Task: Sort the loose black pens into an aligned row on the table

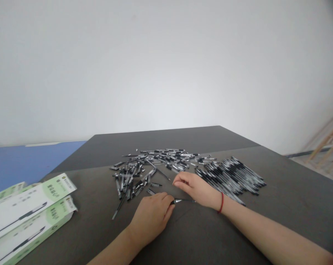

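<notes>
My left hand is closed around a pen, whose silver conical end sticks out to the right past my thumb and index finger. A thin dark line runs on from that end toward my right wrist; I cannot tell if it is a refill or a shadow. Just beyond, my right hand is curled with thumb and fingers together, near the loose pen parts. What its fingertips hold, if anything, is hidden. To its right, many assembled pens lie side by side in a slanted row.
Clear barrels, caps and dark grips form a scattered heap left of centre on the dark table. Green and white pen boxes lie stacked at the left edge. A white wall stands behind, and a wooden frame is at far right.
</notes>
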